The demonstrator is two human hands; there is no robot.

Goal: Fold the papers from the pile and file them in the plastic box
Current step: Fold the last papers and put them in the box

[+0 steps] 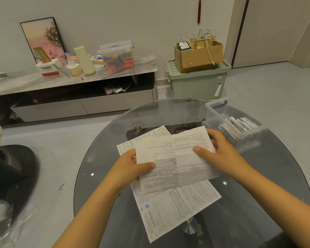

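Head view: folding step in hand. The left hand (132,164) and right hand (216,152) pinch opposite edges of the creased top sheet (175,160), thumbs on top, apparently lifted off the pile (170,208). Next: bring the edges together, then file it in the plastic box (247,138) at right.

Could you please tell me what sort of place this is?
Probably a home living room: a low TV cabinet bearing a leaning picture, a round glass table, and storage boxes on the tiled floor.

Both forearms are bare to the frame's edge — no sleeves, watch or rings on the hands (132,167).
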